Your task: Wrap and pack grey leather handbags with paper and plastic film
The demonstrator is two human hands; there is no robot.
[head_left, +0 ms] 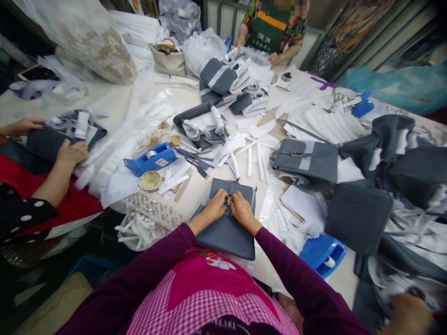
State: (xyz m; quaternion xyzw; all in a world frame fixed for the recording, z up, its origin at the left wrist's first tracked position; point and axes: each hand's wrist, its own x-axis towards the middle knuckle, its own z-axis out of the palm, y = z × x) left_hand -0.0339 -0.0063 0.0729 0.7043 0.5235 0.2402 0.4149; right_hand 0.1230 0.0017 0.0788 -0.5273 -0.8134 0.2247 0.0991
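Note:
A dark grey handbag [228,235] lies flat in front of me at the table's near edge. On its upper part a strap carries a small gold-coloured buckle [228,201]. My left hand [215,204] pinches the buckle from the left side, fingers closed. From the right, my right hand [241,208] closes its fingers on the same strap and buckle. The two hands nearly meet, and the fingertips partly hide the buckle. Just beyond the bag lie black scissors [195,159] and white foam rods [249,160].
Left of the bag stand a blue tape dispenser [152,159] and a round tin [150,180]. Another grey bag [307,160] and a second blue dispenser [323,255] are to the right. Co-workers' hands are at the left, far side and lower right. Finished-looking grey bags [218,77] are piled beyond.

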